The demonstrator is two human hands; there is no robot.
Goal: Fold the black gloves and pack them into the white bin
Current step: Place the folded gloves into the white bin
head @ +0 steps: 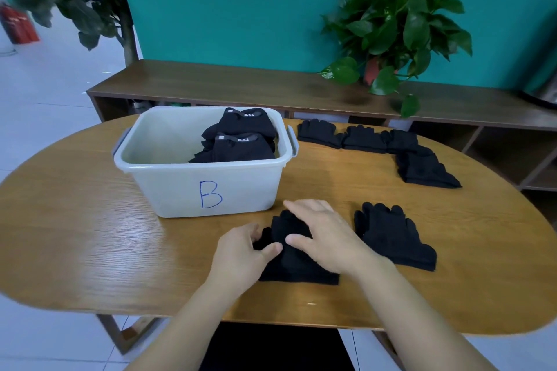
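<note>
Starting at the left, I am noting the white bin (pixel 205 187), marked with a blue B, standing on the wooden table (pixel 75 235). It is holding two folded glove bundles (pixel 241 137), stacked against its right-hand wall; the left part of its floor is showing bare.

Moving to the centre, I am watching both hands working on one black glove (pixel 297 262) lying just in front of the bin's near right corner. The left hand (pixel 244 253) is pinching the glove's left edge, thumb and fingers curled onto the fabric. The right hand (pixel 324 235) is pressing flat on top, fingers fairly straight and pointing left toward the bin. The hands are close together, nearly touching over the cloth.

The glove's long axis is running away from me, cuff nearest, fingertips toward the bin. I am judging the fold as under way and not yet finished. The bin is lying ahead and left of the hands, so the left hand is the nearer one for the transfer.

To the right, one further glove stack (pixel 394 238) is waiting just beside the right wrist. Beyond it, at the table's far right, I am counting four more glove piles (pixel 376 140) in a curving row.
</note>
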